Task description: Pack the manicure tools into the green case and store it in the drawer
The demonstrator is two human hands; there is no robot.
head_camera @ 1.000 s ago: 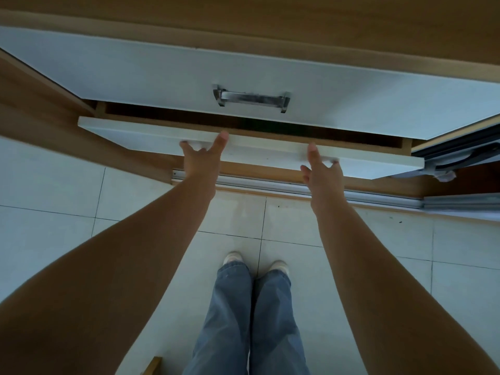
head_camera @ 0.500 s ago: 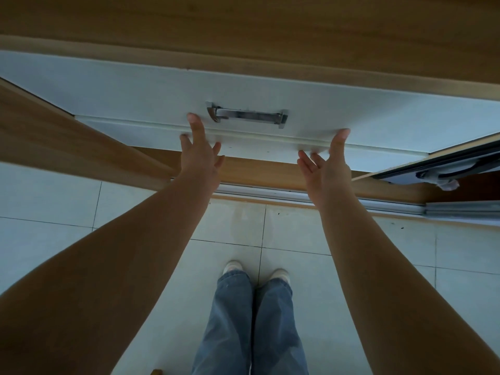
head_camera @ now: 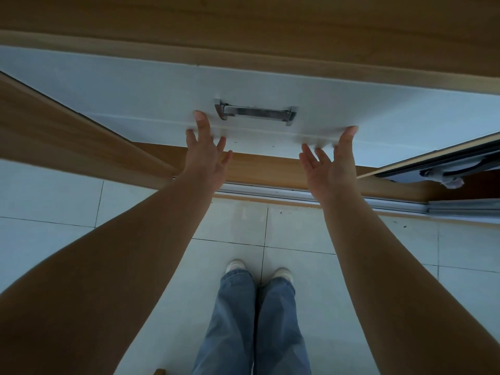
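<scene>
Head view: the white drawer (head_camera: 270, 142) sits flush with the white front above it, just below the metal handle (head_camera: 255, 112). The left hand (head_camera: 207, 155) and right hand (head_camera: 331, 163) have straight, spread fingers at the drawer's front; the blur hides whether the fingertips touch it. The green case is not in view; jeans (head_camera: 254, 320) stand on the tiled floor (head_camera: 54, 198).

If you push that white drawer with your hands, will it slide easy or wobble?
The white drawer looks like a flat, rigid panel, so it probably stays stiff rather than bending. The left hand and right hand sit spread apart with straight fingers, which likely keeps it from twisting. It probably slides straight, though its runners are hidden.
</scene>
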